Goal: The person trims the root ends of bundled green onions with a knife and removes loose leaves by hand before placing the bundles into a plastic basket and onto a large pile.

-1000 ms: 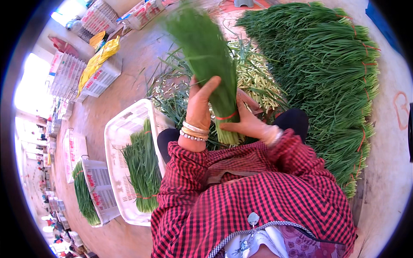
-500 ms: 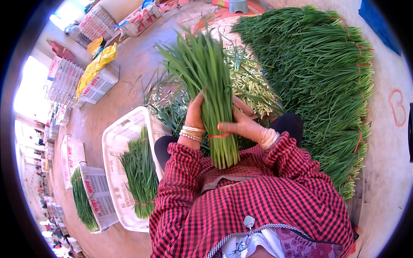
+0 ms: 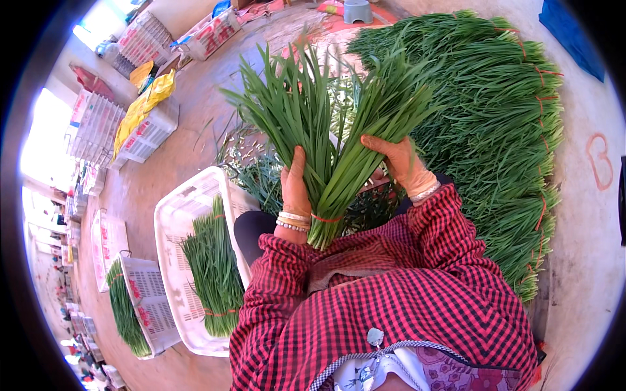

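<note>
Counting what's here: two hands, one bunch of greens (image 3: pixel 339 186) between them, and one red band (image 3: pixel 326 219) around its stalks. Both hands are closed on it. The left hand (image 3: pixel 295 189) grips the left half just above the band, thumb up front; the right hand (image 3: pixel 401 163) has the right half a bit higher up. Can't see most of the left fingers, they're behind the leaves.

So the bunch sits right between the palms, leaves fanned into a V pointing away from the body, cut ends sticking out below the band, over the lap.

Around that: one white basket (image 3: pixel 171 234) on the left with greens (image 3: pixel 215 267) in it, two red bands showing, and one crate (image 3: pixel 153 287) with more greens just beyond. One big pile (image 3: pixel 482 117) on the right, too tangled to count bunches. One stool (image 3: pixel 357 10) up top.

Room-wise, the basket's near edge is right beside the left knee (image 3: pixel 251 228). The right fan's tips overlap the pile's edge in view. Brown floor (image 3: pixel 195 143) stretches off past the basket's far end.
</note>
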`<state>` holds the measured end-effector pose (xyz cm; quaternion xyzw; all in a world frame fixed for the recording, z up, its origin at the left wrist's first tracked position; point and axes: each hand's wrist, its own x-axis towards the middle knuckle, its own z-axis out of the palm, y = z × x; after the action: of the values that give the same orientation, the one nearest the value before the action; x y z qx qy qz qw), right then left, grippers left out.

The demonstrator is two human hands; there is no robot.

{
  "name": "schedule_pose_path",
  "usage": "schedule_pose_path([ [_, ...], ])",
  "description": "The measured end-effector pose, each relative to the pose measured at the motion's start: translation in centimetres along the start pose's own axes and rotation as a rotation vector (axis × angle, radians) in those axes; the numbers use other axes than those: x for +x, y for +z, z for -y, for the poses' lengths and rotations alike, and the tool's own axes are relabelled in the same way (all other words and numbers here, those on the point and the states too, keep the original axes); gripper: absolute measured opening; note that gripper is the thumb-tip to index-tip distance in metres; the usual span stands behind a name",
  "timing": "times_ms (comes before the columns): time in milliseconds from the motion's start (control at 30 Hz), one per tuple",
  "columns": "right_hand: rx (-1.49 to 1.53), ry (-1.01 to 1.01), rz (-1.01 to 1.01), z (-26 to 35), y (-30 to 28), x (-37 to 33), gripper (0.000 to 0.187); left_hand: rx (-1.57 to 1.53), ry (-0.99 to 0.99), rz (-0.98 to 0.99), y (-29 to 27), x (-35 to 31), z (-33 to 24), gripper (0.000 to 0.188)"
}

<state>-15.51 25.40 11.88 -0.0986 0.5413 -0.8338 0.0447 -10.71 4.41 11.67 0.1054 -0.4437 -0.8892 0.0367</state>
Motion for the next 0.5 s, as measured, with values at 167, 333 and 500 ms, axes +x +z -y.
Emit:
schedule_pose_path([
  [167,-0.058,0.001,0.111,1.6,0.6,-0.5,0.039,0.037,0.028,-0.028,0.0,-0.9,-0.1,0.046],
  [333,0.059,0.019,0.103,2.7,2.1,-1.2,0.035,0.086,0.048,-0.107,-0.6,-0.7,0.0,0.048],
  [500,-0.126,0.053,0.093,3.5,1.7,-1.4,0.05,0.115,0.09,-0.139,-0.7,-1.2,0.3,0.051],
])
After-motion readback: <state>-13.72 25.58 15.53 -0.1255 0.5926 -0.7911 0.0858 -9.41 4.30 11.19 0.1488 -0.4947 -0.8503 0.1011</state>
